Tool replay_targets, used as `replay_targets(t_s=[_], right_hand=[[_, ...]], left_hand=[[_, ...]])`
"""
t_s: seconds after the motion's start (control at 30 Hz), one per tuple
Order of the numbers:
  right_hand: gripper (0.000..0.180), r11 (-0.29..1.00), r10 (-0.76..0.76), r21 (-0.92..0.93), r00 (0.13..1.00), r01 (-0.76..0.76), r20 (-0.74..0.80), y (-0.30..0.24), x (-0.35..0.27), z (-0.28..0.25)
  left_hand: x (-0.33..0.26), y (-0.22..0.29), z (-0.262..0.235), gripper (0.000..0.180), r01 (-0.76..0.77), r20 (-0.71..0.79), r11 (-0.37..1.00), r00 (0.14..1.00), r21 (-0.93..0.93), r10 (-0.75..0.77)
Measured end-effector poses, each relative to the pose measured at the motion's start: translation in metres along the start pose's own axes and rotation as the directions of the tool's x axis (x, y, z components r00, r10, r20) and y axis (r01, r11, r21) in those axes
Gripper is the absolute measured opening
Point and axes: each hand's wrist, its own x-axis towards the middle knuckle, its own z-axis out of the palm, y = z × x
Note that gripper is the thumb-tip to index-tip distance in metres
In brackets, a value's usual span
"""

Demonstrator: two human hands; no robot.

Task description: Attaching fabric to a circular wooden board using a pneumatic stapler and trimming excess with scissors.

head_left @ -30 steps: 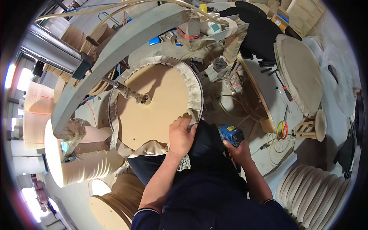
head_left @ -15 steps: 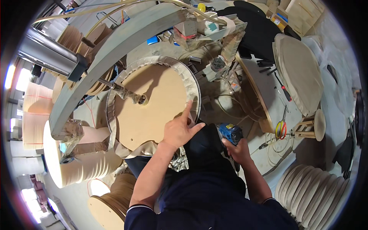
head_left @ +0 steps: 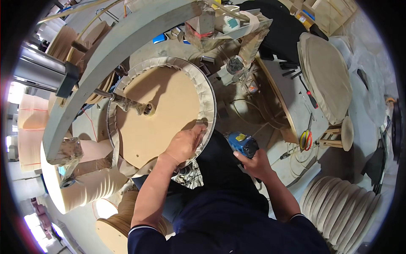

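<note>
A round wooden board [head_left: 165, 97] lies in front of me, with beige fabric [head_left: 205, 91] folded in pleats over its edge. The clamp's rod end [head_left: 148, 109] stands on the board's middle. My left hand [head_left: 185, 143] is closed on the fabric at the near right rim, fingers curled and pinching its edge. In my right hand [head_left: 256, 164] is a blue staple gun [head_left: 243, 144], held just right of the board, apart from it. My fingers wrap its handle, which is mostly hidden. Along the board's near left edge the fabric hangs loose.
A curved grey metal arm [head_left: 122, 46] arches over the board from the left. Red-handled scissors [head_left: 306, 139] and a screwdriver [head_left: 312, 99] lie on the right-hand table. Covered round pads [head_left: 325, 78] are piled there. More discs [head_left: 338, 211] are stacked at lower right.
My left hand has gone from pointing with spread fingers to closing on the fabric edge. The staple gun has come slightly left in my right hand. The whole view has shifted a little.
</note>
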Motion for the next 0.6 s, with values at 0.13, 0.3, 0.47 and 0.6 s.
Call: replay_targets(t_s=[0.13,0.3,0.47,0.6], right_hand=[[0.033,0.974,-0.185,-0.113,0.979,0.194,0.086,-0.027,0.012,0.003],[0.033,0.943,-0.283,-0.124,0.942,0.308,0.183,-0.047,0.024,0.003],[0.035,0.959,-0.225,-0.120,0.947,0.257,0.230,-0.052,0.039,0.008],[0.038,0.948,-0.218,-0.173,0.940,0.268,0.264,-0.063,0.047,0.012]], left_hand=[[0.001,-0.006,0.009,0.020,0.040,-0.034,0.998,0.999,0.045,-0.038],[0.004,-0.016,0.021,0.023,0.121,-0.203,0.990,0.970,-0.074,-0.134],[0.007,-0.012,0.022,0.024,0.270,-0.219,0.945,0.926,-0.183,-0.307],[0.010,-0.012,0.021,0.028,0.330,-0.208,0.923,0.906,-0.197,-0.368]])
